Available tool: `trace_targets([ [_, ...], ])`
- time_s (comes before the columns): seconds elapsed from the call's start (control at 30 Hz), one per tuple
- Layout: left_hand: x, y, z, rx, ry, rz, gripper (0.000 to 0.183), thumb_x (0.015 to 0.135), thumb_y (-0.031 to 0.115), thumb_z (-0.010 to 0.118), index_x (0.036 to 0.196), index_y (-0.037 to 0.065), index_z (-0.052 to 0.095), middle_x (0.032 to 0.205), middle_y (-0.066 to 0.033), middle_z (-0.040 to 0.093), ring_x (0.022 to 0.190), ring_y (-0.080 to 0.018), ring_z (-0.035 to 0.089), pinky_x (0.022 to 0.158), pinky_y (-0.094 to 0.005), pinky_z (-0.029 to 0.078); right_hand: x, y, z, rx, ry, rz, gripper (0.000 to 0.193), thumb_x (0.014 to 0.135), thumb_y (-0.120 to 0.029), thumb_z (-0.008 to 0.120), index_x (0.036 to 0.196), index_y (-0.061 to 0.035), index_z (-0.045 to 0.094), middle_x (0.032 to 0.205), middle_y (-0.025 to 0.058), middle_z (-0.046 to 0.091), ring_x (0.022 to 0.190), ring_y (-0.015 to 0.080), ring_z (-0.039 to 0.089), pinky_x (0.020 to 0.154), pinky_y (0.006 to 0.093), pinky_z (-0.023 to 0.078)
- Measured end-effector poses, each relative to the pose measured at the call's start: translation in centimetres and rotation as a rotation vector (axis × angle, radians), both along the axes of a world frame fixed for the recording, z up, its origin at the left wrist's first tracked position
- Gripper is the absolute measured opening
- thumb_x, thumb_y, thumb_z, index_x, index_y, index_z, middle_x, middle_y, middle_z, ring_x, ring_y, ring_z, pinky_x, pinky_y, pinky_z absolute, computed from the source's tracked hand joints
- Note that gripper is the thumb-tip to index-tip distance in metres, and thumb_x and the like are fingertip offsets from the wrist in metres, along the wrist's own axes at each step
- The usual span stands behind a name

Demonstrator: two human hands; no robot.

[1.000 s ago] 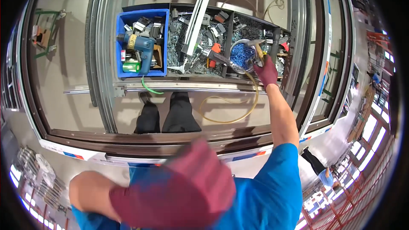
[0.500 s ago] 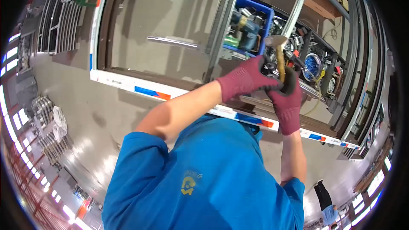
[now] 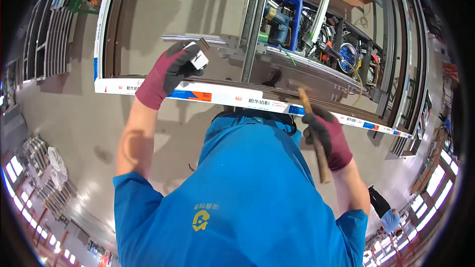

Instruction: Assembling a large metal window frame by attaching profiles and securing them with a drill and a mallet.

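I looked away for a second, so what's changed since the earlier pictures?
The right hand has drawn the hammer back from the parts bins toward the blue shirt. The left hand has moved away leftward, and now shows a small white piece in its grip. The drill stays in the blue bin.

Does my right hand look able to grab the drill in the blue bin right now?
Probably not right away: the right hand is closed around the hammer, and the drill sits in the blue bin beyond the near frame rail. The bin's open top seems to leave the drill uncovered.
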State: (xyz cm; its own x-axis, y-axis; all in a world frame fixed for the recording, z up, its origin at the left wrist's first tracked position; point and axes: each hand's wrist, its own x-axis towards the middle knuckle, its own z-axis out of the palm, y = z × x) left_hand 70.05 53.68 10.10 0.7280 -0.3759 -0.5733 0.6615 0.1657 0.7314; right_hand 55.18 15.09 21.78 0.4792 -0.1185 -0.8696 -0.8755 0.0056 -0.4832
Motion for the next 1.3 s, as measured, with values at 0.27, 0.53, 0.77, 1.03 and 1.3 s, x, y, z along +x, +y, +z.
trace_targets([
  [0.27, 0.4, -9.7, -2.2, -0.021, -0.009, -0.378, 0.057, 0.093, 0.023, 0.079, 0.139, -0.001, 0.058, 0.118, -0.0084, 0.069, 0.105, -0.0167, 0.068, 0.089, -0.0319, 0.059, -0.9, 2.1, 0.1, 0.111, 0.004, -0.045, 0.048, 0.094, -0.029, 0.07, 0.132, 0.0004, 0.061, 0.093, 0.0044, 0.063, 0.065, 0.0117, 0.061, 0.056, 0.027, 0.049],
  [0.53, -0.5, -16.4, -5.8, 0.181, -0.192, -0.843, 0.066, 0.081, 0.038, 0.088, 0.13, -0.002, 0.069, 0.116, -0.0135, 0.074, 0.102, -0.0198, 0.068, 0.089, -0.0328, 0.054, -2.8, -3.9, -0.3, -0.088, -0.193, -0.093, 0.058, 0.102, -0.034, 0.067, 0.145, 0.0024, 0.053, 0.101, 0.0045, 0.064, 0.067, 0.0091, 0.06, 0.056, 0.0248, 0.048],
  [0.77, 0.1, -15.2, -6.8, 0.263, -0.258, -0.977, 0.076, 0.078, 0.048, 0.088, 0.129, -0.006, 0.069, 0.115, -0.0188, 0.075, 0.104, -0.0255, 0.07, 0.093, -0.0356, 0.053, -0.4, -5.5, -1.2, 0.025, -0.142, -0.049, 0.06, 0.099, -0.029, 0.069, 0.146, 0.0022, 0.051, 0.101, 0.006, 0.065, 0.066, 0.0096, 0.06, 0.054, 0.0247, 0.048],
  [1.03, 0.0, -14.8, -7.2, 0.32, -0.196, -0.965, 0.068, 0.076, 0.039, 0.089, 0.125, -0.003, 0.069, 0.112, -0.0159, 0.073, 0.102, -0.0232, 0.067, 0.092, -0.0356, 0.053, 4.6, -10.2, -4.2, 0.166, -0.367, 0.158, 0.053, 0.096, -0.009, 0.063, 0.146, 0.0019, 0.05, 0.1, 0.006, 0.061, 0.076, 0.0122, 0.06, 0.066, 0.028, 0.051],
  [1.3, 1.1, -15.3, -4.0, 0.404, -0.167, -0.915, 0.062, 0.071, 0.033, 0.094, 0.115, -0.003, 0.07, 0.102, -0.0139, 0.074, 0.092, -0.0187, 0.067, 0.086, -0.0345, 0.055, 8.1, -10.2, -10.6, -0.17, -0.495, 0.753, 0.041, 0.103, -0.029, 0.066, 0.126, 0.0041, 0.061, 0.093, 0.0092, 0.065, 0.082, 0.0137, 0.059, 0.071, 0.03, 0.048],
])
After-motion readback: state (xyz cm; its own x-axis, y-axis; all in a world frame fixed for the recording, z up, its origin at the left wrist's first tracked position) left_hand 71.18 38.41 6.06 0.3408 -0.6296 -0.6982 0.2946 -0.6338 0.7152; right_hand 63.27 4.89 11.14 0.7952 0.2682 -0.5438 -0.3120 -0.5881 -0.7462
